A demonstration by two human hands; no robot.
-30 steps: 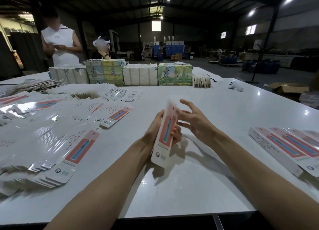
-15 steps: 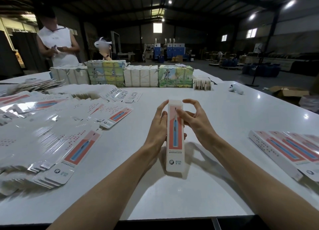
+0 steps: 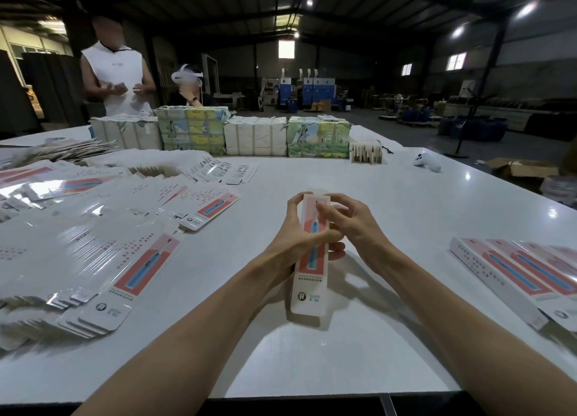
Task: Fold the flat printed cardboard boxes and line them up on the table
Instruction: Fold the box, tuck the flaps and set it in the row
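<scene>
Table (image 3: 406,212), white and glossy, covered along its left edge by a heap of flat printed boxes (image 3: 93,244). At the right edge, a row of folded boxes (image 3: 515,272) lying side by side. Along the far edge, wrapped bundles (image 3: 256,136). Near the middle of the near edge, one folded box (image 3: 309,294) held on end, gripped round its middle by the left hand (image 3: 296,237), pinched at its upper end by the curled right hand (image 3: 352,225).

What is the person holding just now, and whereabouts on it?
A long printed cardboard box, in both hands: the left hand grips its upper half from the left side, and the right hand pinches it near the top end.
</scene>
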